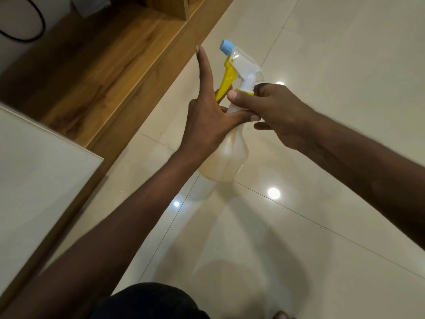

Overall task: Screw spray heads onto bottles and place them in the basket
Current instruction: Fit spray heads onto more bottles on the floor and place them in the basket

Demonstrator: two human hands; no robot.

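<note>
A translucent spray bottle (227,157) hangs in the air over the tiled floor, tilted with its top away from me. On its neck sits a white spray head (245,67) with a yellow trigger (226,81) and a light blue nozzle cap (226,46). My left hand (207,120) holds the bottle's shoulder, thumb across the front and index finger pointing straight up. My right hand (276,111) pinches the yellow collar (247,92) at the base of the spray head between thumb and fingers. No basket is in view.
A wooden shelf unit (110,65) runs diagonally along the left, with a black cable (36,19) above it. A white panel (34,176) lies at the lower left. Glossy cream floor tiles (322,203) fill the right and the bottom.
</note>
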